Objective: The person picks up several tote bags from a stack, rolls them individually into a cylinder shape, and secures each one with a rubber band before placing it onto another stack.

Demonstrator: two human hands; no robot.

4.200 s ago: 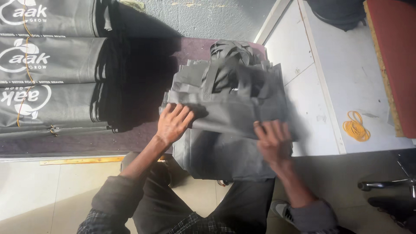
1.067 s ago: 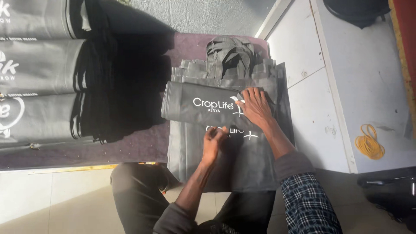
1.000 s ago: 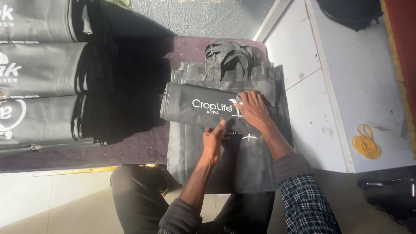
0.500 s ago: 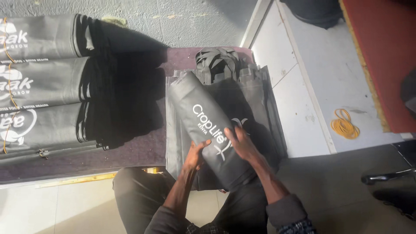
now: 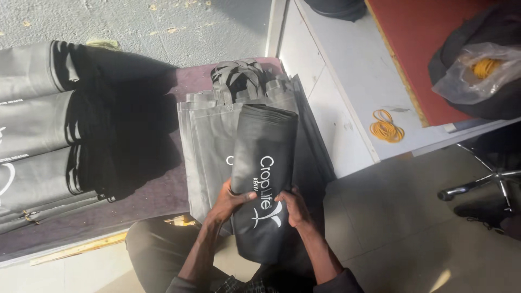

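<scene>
**Folded bag swung end-on and lifted off the stack**

Turned since a second ago, the folded bag (image 5: 263, 179) no longer lies crosswise on the flat stack of grey bags (image 5: 209, 141); we now see it pointing lengthwise away from us, its near end raised toward our lap. Our left hand (image 5: 230, 198) is closed on its left edge, thumb over the printed face, and our right hand (image 5: 292, 209) grips the right edge, so both are clamped on the same bundle. We judge the fold finished and the bundle coming off the stack. Handles (image 5: 241, 78) of the remaining bags bunch at the far end. Rolled grey bundles (image 5: 38, 125) lie in a row to our left, and yellow rubber bands (image 5: 385, 127) sit on the white surface to our right.
</scene>
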